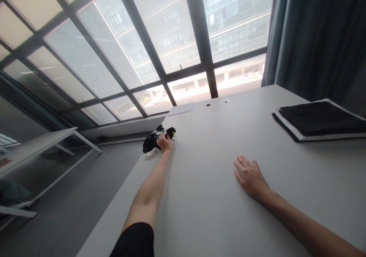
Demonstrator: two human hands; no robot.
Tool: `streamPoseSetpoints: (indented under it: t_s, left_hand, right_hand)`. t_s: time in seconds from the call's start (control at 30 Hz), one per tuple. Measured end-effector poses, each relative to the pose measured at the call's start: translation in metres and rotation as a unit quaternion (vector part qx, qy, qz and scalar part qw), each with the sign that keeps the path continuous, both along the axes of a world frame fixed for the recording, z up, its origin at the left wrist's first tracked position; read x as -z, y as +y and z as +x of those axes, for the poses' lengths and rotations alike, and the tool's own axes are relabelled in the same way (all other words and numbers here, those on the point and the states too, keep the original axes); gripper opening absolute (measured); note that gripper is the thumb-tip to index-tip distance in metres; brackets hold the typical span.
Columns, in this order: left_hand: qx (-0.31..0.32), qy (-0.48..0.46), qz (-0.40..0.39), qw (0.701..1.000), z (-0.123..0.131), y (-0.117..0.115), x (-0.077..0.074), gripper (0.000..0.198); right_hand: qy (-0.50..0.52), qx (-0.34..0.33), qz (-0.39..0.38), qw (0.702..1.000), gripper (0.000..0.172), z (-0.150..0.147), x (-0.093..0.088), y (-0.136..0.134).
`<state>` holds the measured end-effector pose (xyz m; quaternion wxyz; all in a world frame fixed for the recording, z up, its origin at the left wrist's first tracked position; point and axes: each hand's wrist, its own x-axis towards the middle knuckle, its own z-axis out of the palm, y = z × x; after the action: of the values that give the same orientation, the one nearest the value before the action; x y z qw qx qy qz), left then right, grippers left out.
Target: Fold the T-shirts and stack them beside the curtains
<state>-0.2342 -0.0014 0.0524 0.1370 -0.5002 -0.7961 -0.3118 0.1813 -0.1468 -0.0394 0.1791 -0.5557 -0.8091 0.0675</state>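
1. Left hand (164, 142), arm outstretched, seems to pinch a black-and-white cloth bundle (149, 144) at the white table's (200, 200) left edge.
2. Right hand (252, 179) rests palm-down, fingers loosely spread.
3. Step in hand: apparently grasping; moving the bundle would call for a firm grip.

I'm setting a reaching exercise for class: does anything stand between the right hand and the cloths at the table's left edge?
Only the left hand, gripping the cloths; otherwise nothing visible, just the table. The stack lies off to the right.
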Motion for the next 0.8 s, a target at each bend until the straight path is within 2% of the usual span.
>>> streamPoseSetpoints:
  t_s: [0.07,0.17,0.23,0.27,0.3,0.37,0.47,0.57,0.6,0.67,0.73,0.8]
  left_hand:
    - [-0.018,-0.011,0.053,0.998,-0.002,0.007,-0.027,0.032]
    - [-0.005,-0.009,0.113,0.994,0.008,0.012,-0.067,0.032]
    - [0.034,-0.001,0.142,0.989,0.031,0.009,-0.083,0.029]
    - [0.092,0.001,0.162,0.982,0.048,0.004,-0.085,0.028]
    - [0.151,0.004,0.161,0.975,0.07,-0.002,-0.082,0.027]
    - [0.23,-0.006,0.118,0.966,0.122,-0.018,-0.064,0.026]
    - [0.311,-0.052,0.006,0.949,0.204,-0.046,-0.014,0.027]
    - [0.418,-0.077,-0.109,0.899,0.262,-0.07,0.031,0.03]
    - [0.448,-0.07,-0.12,0.883,0.271,-0.074,0.039,0.032]
    - [0.48,-0.067,-0.112,0.868,0.272,-0.077,0.044,0.034]
    - [0.47,-0.066,-0.081,0.876,0.252,-0.07,0.037,0.033]
    - [0.434,-0.044,-0.062,0.898,0.215,-0.058,0.026,0.032]
  right_hand:
    - [0.001,0.001,0.002,1.0,0.049,0.0,0.002,0.0]
    - [0.006,0.004,0.009,1.0,0.049,-0.001,0.004,0.0]
    - [0.016,0.002,0.014,1.0,0.048,-0.001,0.004,0.0]
    - [0.026,0.0,0.016,1.0,0.047,0.0,0.005,0.0]
    - [0.041,0.001,0.018,0.999,0.046,0.0,0.005,0.001]
    - [0.086,0.012,0.025,0.996,0.045,0.002,0.005,0.003]
    - [0.193,0.05,0.067,0.978,0.046,0.006,0.002,0.008]
    - [0.27,0.075,0.153,0.948,0.046,0.012,-0.004,0.01]
    - [0.277,0.073,0.18,0.941,0.045,0.013,-0.007,0.009]
    - [0.272,0.054,0.211,0.937,0.042,0.014,-0.012,0.007]
    - [0.258,0.026,0.212,0.942,0.04,0.011,-0.015,0.006]
    - [0.242,0.0,0.193,0.951,0.038,0.008,-0.015,0.005]
